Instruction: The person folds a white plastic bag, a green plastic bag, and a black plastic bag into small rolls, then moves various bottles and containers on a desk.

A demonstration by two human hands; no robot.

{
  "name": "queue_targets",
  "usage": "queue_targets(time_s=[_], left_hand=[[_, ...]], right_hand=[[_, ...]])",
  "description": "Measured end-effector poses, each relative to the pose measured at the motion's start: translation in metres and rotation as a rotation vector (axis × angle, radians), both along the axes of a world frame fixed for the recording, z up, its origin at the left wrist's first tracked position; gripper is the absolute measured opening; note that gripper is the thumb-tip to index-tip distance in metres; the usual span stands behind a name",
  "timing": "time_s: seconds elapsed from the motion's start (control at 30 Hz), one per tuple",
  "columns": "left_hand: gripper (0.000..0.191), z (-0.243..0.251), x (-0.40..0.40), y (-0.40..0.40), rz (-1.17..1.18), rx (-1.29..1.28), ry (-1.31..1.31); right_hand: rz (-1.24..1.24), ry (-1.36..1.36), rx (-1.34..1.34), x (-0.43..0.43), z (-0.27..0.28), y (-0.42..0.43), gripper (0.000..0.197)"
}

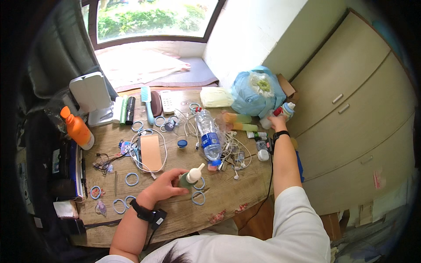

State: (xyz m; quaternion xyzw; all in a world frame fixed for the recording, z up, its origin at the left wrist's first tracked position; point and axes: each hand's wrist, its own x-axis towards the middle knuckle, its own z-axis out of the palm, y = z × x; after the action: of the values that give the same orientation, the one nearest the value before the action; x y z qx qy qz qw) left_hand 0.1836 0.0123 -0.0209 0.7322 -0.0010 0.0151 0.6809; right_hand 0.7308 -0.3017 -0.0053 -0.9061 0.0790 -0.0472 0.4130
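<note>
My left hand (169, 185) is closed around a green pump bottle (187, 180) with a cream pump head, at the front middle of the wooden desk. Pale blue rings (198, 198) lie just right of that bottle. At the desk's back right, my right hand (278, 121) reaches among small bottles: a translucent one (265, 123) by the fingers and a white one with a light blue cap (288, 110) behind. Whether it grips either is unclear. A clear plastic water bottle (210, 138) with a blue label lies between my hands, next to tangled white cables (235, 148).
An orange pump bottle (79, 130) stands at the left. A blue plastic bag (251, 92) and a tissue pack (216, 97) sit at the back. A hairbrush (147, 105), a calculator (167, 102) and a tan notebook (151, 153) lie on the desk. Cabinet doors (348, 131) flank the right side.
</note>
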Motion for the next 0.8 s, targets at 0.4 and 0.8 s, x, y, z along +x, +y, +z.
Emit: queue_targets(time_s=[0.4,0.8], left_hand=[[0.060,0.017,-0.008,0.002,-0.060,0.061,-0.050],[0.058,0.005,-0.006,0.002,-0.005,0.098,-0.163]], right_hand=[[0.326,0.372,-0.855,-0.112,0.120,0.064,0.046],[1.438,0.173,-0.765,-0.370,0.231,0.355,0.030]])
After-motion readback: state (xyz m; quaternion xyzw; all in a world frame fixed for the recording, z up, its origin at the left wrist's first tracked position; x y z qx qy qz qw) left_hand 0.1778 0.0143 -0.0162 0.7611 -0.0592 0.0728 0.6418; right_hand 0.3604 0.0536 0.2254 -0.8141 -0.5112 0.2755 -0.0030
